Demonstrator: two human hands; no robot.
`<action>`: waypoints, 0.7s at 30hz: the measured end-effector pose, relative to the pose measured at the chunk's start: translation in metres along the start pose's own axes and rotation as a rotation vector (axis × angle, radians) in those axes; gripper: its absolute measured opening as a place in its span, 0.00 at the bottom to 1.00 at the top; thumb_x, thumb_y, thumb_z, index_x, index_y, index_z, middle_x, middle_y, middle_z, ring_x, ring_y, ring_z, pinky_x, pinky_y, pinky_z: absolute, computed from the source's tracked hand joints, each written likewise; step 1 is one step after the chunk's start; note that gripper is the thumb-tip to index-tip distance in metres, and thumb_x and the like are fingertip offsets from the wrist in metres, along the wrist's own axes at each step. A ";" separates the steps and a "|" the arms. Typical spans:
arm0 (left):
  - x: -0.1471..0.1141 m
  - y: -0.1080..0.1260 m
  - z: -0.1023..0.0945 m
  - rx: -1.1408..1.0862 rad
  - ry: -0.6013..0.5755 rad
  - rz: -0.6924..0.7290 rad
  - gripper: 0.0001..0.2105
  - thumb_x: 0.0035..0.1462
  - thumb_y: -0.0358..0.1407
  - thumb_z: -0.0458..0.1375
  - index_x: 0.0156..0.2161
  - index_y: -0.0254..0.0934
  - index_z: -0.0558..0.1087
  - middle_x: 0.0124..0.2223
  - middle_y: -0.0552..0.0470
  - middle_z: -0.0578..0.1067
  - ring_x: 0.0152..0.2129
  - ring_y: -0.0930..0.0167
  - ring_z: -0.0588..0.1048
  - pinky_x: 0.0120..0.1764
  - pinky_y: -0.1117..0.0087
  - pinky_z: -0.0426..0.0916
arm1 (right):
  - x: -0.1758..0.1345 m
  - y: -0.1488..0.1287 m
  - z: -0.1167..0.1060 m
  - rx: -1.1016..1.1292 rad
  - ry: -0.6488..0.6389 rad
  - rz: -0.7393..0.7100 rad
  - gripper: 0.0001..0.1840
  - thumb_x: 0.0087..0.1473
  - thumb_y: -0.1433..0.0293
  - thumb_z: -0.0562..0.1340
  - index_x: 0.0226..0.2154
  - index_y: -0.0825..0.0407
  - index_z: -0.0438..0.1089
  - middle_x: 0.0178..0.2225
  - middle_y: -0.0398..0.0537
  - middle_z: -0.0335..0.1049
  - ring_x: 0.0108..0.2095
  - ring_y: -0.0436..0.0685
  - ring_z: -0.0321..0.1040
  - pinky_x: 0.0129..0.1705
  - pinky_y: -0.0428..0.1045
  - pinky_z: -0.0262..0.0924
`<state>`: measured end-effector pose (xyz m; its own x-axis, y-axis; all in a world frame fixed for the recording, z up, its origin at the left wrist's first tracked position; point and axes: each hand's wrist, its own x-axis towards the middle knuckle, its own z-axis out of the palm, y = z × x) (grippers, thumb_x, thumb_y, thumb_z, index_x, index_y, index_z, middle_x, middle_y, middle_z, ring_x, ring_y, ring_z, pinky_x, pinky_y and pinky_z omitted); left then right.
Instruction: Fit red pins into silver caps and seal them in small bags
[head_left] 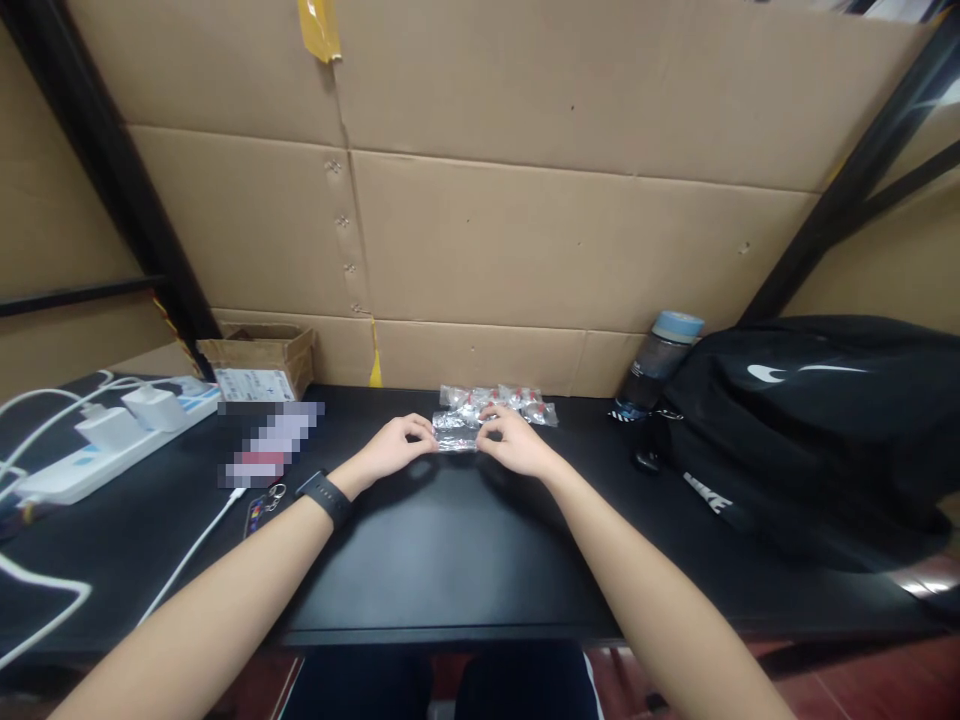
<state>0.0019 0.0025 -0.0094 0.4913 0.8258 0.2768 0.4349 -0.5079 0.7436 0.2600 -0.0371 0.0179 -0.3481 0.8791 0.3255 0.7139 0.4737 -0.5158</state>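
Note:
A small clear plastic packet [456, 441] with a shiny, crinkled surface lies flat near the middle of the black tabletop. My left hand [397, 445] pinches its left end between thumb and fingers. At its right end, my right hand [514, 442] pinches it the same way. Just behind sit several similar shiny packets [517, 398] with red spots, partly covered by my right fingers. What the packets contain is too small to make out. A dark watch [327, 497] is on my left wrist.
On the left are a white power strip [112, 450] with cables, an open cardboard box [262, 360], a pixelated flat object [274, 445] and a keyring [262, 508]. A blue-lidded bottle [660, 360] and a black backpack [810, 440] stand right. Cardboard [562, 240] walls the back.

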 end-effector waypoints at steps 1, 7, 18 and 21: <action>0.000 0.000 0.001 0.002 0.001 -0.003 0.11 0.55 0.42 0.61 0.28 0.40 0.82 0.43 0.48 0.77 0.43 0.65 0.76 0.52 0.63 0.66 | 0.000 0.000 0.001 -0.016 -0.004 0.018 0.10 0.56 0.73 0.63 0.26 0.51 0.78 0.51 0.51 0.70 0.54 0.62 0.65 0.61 0.58 0.54; -0.003 0.009 0.012 0.292 0.043 -0.066 0.12 0.55 0.43 0.60 0.25 0.40 0.78 0.39 0.50 0.77 0.42 0.62 0.73 0.50 0.58 0.64 | 0.001 0.010 0.018 -0.145 -0.036 0.147 0.11 0.53 0.71 0.64 0.21 0.52 0.76 0.48 0.55 0.71 0.56 0.66 0.62 0.58 0.58 0.57; -0.009 0.020 0.021 0.498 0.037 0.151 0.13 0.60 0.37 0.56 0.49 0.47 0.76 0.53 0.49 0.72 0.53 0.59 0.65 0.52 0.55 0.60 | -0.009 -0.013 0.006 -0.279 -0.132 -0.209 0.32 0.51 0.81 0.58 0.56 0.42 0.69 0.60 0.50 0.63 0.59 0.65 0.57 0.59 0.63 0.52; -0.009 0.017 0.020 0.541 0.005 0.143 0.14 0.62 0.36 0.53 0.48 0.48 0.78 0.55 0.48 0.72 0.55 0.58 0.63 0.53 0.52 0.58 | -0.011 -0.013 0.008 -0.345 -0.180 -0.133 0.32 0.52 0.76 0.62 0.58 0.40 0.68 0.67 0.53 0.54 0.64 0.73 0.50 0.59 0.69 0.48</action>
<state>0.0198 -0.0184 -0.0114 0.5709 0.7398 0.3560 0.6902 -0.6673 0.2799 0.2500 -0.0524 0.0146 -0.5300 0.8210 0.2123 0.8065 0.5654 -0.1728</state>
